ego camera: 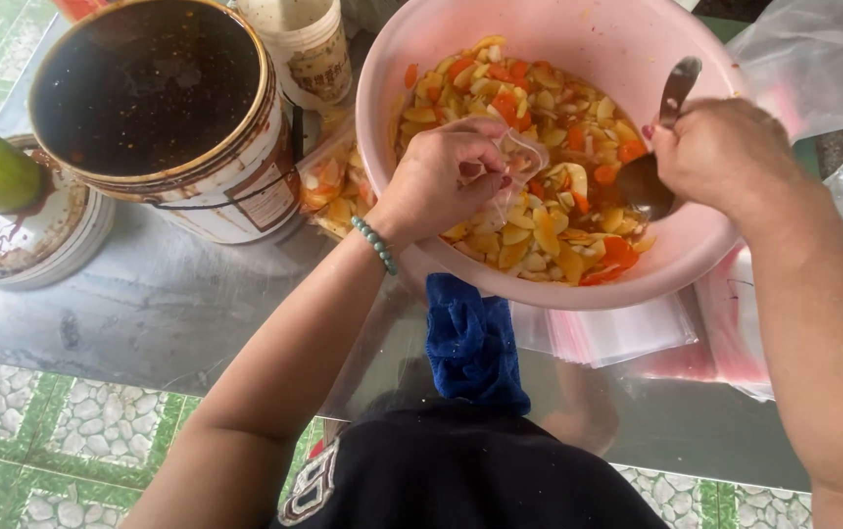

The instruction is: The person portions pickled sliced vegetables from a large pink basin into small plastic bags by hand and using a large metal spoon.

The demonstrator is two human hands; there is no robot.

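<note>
The left hand [441, 176] pinches a small clear plastic bag [514, 162] open over the round pink plastic bowl [578, 284] of sliced pickled vegetables at the bench's far edge; the right hand [725, 152] grips a metal spoon [656, 157]; brine could likely drip past the narrow bag mouth; a rusty tin [235, 186] crowds the left; flat bags [617, 333] lie beneath.

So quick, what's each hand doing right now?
Left hand: closed, fingers pinching a small clear bag open over the pink bowl.
Right hand: closed on a spoon dipped into the bowl.
</note>
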